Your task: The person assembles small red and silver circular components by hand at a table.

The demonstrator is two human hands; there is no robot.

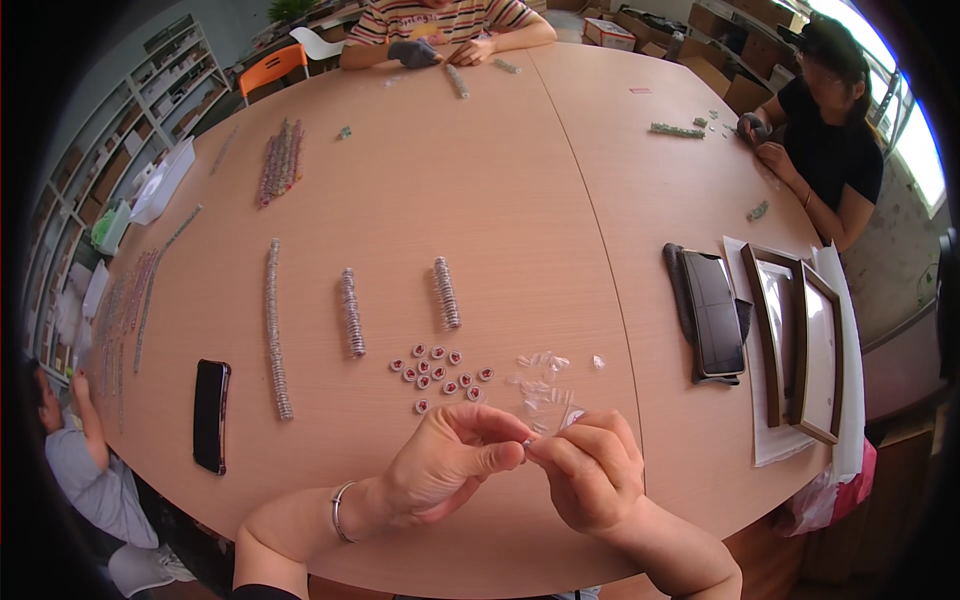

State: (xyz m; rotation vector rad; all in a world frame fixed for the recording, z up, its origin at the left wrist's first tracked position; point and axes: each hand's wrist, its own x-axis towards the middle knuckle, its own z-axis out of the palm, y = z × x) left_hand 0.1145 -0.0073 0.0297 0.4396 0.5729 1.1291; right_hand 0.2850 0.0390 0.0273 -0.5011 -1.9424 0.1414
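Note:
My left hand [450,465], with a silver bangle on its wrist, pinches at its fingertips. My right hand [595,470] is closed against it, thumb and fingertips meeting the left ones. A tiny item between them is mostly hidden and I cannot make out its kind. Just beyond my left hand lie several small round pieces with red centres and pale rims [437,374]. Beyond my right hand are scattered clear plastic bits [545,362]. Farther out, two short rows of stacked discs [351,312] and a long row [275,330] lie on the table.
A black phone [210,415] lies at the left, and another dark phone [713,315] at the right beside brown frames [820,350]. More rows of discs [282,163] lie farther off. Across the wooden table [480,190], co-workers handle small pieces at the far side and right; another person sits left.

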